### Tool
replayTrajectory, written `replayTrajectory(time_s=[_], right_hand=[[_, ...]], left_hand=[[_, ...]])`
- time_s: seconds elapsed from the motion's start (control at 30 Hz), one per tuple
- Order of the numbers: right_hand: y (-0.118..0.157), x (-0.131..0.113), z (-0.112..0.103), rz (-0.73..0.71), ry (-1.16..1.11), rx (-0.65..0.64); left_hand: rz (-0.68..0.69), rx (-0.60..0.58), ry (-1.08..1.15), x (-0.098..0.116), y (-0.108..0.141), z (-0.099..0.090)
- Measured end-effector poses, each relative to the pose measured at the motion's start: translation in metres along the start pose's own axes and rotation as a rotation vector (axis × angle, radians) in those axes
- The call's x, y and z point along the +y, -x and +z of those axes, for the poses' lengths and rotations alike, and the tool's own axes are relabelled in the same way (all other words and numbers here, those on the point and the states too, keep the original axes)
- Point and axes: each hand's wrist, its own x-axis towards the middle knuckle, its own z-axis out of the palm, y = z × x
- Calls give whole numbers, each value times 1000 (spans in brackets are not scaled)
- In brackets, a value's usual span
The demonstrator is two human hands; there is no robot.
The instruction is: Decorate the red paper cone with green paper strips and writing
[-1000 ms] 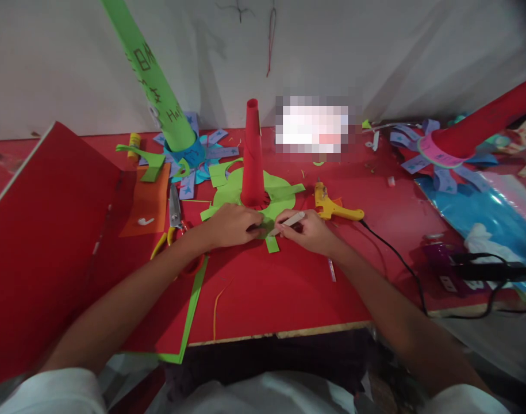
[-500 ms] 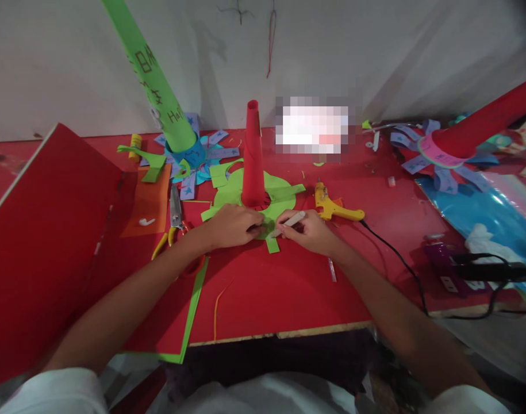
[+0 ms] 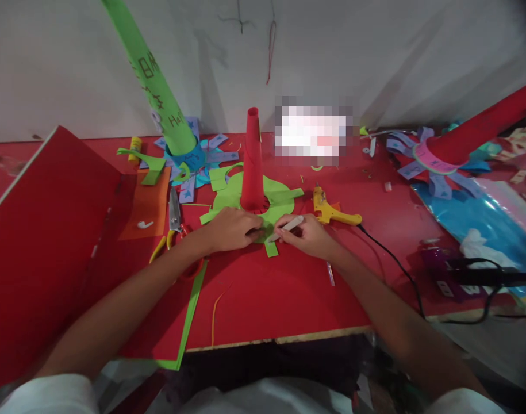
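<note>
Head view: a pale pen [image 3: 294,223], or a slim stick much like one, is held in a narrow finger grip by the right hand [image 3: 308,234], its lower end brought down to a green strip [image 3: 272,249] at the near edge of a green paper base [image 3: 282,192]. By the left hand [image 3: 234,227], curled, the base is covered just left of the strip; whether anything is pinched under its fingers cannot be told. The base is laid on the red table [image 3: 366,190] in front of the person, with a red paper cone [image 3: 253,161] stood upright at its middle. Shaping and rolling can be judged done, as the cone is already formed and strips are set round the base; how firmly they are fixed is not shown. Work on the near strip seems to be in hand. Lettering is borne by the tall green tube [image 3: 161,100] behind, while none can be made out on the cone. The yellow glue gun [image 3: 331,213] and the scissors [image 3: 174,210] are left lying to either side, untouched.
</note>
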Motion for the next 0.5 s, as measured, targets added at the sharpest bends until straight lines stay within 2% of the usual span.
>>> replayTrajectory(time_s=[0.33,0.43,0.5], right_hand=[[0,1,-1,17,-14,36],[-1,3,-3,15,-78,153],[-2,3,-5,16,-135,265]], left_hand=[[10,23,29,0,-2,2],[28,-15,147,-9,-1,-9],[18,-60,244,-23,4,-21]])
